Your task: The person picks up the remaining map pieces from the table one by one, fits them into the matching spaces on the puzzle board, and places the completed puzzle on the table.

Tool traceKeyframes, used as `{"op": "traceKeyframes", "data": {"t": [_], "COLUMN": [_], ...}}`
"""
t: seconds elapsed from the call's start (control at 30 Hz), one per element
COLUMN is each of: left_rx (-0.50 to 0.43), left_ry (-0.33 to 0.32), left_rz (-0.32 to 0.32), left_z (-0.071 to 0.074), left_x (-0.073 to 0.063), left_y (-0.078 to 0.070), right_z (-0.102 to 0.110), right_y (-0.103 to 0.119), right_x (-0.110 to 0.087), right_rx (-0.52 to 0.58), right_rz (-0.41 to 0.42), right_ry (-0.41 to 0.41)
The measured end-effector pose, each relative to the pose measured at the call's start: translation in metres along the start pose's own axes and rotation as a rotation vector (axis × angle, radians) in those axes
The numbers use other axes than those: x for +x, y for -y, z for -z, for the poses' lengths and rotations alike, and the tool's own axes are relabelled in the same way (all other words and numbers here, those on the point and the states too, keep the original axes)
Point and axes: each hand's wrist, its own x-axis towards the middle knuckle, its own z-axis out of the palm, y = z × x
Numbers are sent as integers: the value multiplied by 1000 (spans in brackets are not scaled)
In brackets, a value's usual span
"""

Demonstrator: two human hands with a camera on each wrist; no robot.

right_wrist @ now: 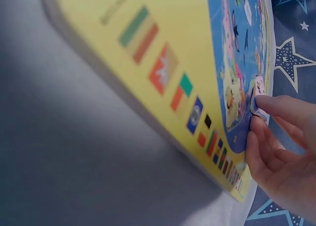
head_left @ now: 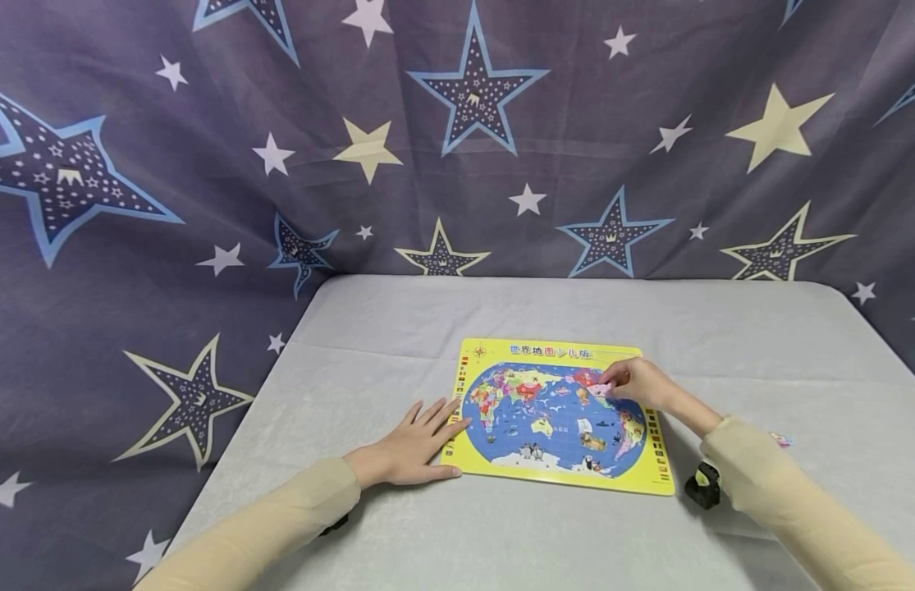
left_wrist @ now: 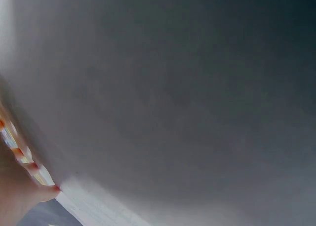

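Observation:
A yellow world-map puzzle board (head_left: 575,481) with a blue oval ocean and coloured land lies flat on the table. My right hand (head_left: 638,382) pinches a pink puzzle piece (head_left: 600,391) between thumb and fingers over the map's upper right part. In the right wrist view the piece (right_wrist: 260,84) stands tilted, its lower edge close to the board. On the board's left edge rests my left hand (head_left: 413,446), fingers spread and straight, the fingertips on the yellow border. The left wrist view shows mostly table cloth, with that hand's fingers (left_wrist: 30,166) at the lower left.
A small colourful piece (head_left: 781,439) lies on the table right of the board, beside the right sleeve. The grey cloth-covered table (head_left: 383,328) reaches back to a dark curtain (head_left: 398,98) with stars. A black wrist camera (head_left: 702,486) sits under the right wrist.

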Motion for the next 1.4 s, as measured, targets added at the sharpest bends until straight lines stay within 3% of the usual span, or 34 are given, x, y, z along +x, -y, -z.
{"op": "traceKeyframes", "data": {"t": [0.5,1.4], "left_rx": [-8,-21], "left_ry": [0,-4], "left_rz": [0,1], "left_z": [1,2], "left_x": [0,-1], "left_y": [-1,-2], "right_z": [-2,-3], "right_y": [4,2], "right_x": [-3,-6], "right_rx": [-68,-63], "right_rz": [-24,-33], "right_ry": [-19,-36]}}
